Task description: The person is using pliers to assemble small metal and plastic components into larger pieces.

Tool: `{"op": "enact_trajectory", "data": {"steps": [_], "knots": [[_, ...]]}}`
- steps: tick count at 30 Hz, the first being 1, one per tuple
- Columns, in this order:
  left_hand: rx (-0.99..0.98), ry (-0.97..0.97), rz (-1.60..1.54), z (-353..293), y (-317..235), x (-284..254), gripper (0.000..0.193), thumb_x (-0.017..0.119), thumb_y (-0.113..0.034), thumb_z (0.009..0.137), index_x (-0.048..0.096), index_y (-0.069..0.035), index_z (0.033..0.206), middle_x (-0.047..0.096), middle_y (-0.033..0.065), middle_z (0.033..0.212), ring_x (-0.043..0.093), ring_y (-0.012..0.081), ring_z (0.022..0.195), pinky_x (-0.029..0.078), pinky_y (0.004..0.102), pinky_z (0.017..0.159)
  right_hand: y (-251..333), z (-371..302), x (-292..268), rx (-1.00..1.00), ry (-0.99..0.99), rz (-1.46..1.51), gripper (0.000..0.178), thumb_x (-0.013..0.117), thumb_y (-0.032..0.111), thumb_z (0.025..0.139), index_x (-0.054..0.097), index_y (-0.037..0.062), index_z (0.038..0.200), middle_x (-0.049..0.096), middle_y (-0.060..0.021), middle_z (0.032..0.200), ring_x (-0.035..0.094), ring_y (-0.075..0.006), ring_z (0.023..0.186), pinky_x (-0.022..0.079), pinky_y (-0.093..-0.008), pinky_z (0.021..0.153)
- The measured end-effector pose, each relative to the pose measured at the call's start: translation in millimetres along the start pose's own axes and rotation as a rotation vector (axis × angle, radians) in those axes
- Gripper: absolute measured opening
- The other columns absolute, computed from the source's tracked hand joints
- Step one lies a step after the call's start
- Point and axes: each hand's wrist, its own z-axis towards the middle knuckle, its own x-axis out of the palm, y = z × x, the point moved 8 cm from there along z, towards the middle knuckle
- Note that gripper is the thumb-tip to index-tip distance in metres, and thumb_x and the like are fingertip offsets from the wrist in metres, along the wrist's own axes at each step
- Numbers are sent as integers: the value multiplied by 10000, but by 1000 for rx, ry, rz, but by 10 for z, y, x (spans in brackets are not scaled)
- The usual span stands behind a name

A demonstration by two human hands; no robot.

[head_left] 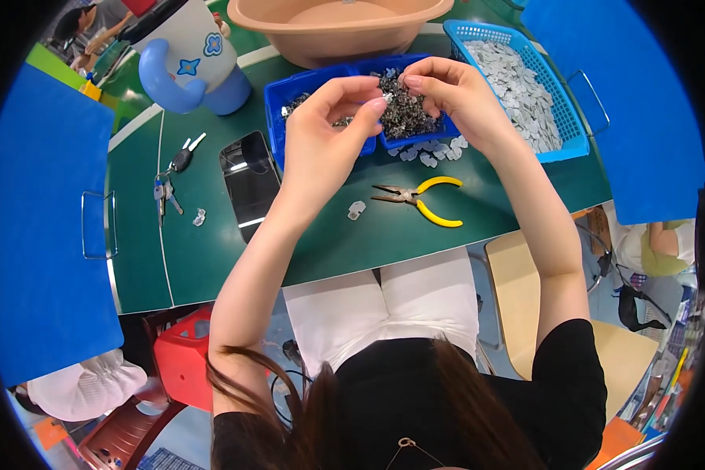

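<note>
Curled at the left hand (329, 129) with thumb near forefinger, drawn nearly together at the right hand (464, 95), with too little showing to tell of any hold, just above small metal parts (407, 121) heaped at every angle in the blue bin (450, 128), nearer the right.

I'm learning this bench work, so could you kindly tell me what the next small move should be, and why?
I would probably bring the right hand toward the left hand: both are raised near the right blue bin of small metal parts, fingertips facing each other across a gap. Whether either grip holds anything is too small to tell.
</note>
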Motion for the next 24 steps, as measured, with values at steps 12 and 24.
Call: {"op": "enact_trajectory", "data": {"steps": [12,24], "knots": [[-26,-34,-202,25,126,71,191,631,-56,834,621,66,980,655,106,840,638,133,744,552,254,685,66,-234,192,-100,-44,198,133,594,99,850,599,5,944,576,-20,808,494,-70,660,385,-205,562],[-175,-53,-226,55,267,-46,227,619,-176,861,637,29,957,660,121,844,644,141,712,540,245,671,438,-265,-86,-575,-407,-942,99,591,82,845,621,-12,851,573,-57,829,516,-107,646,402,-226,557]]}}
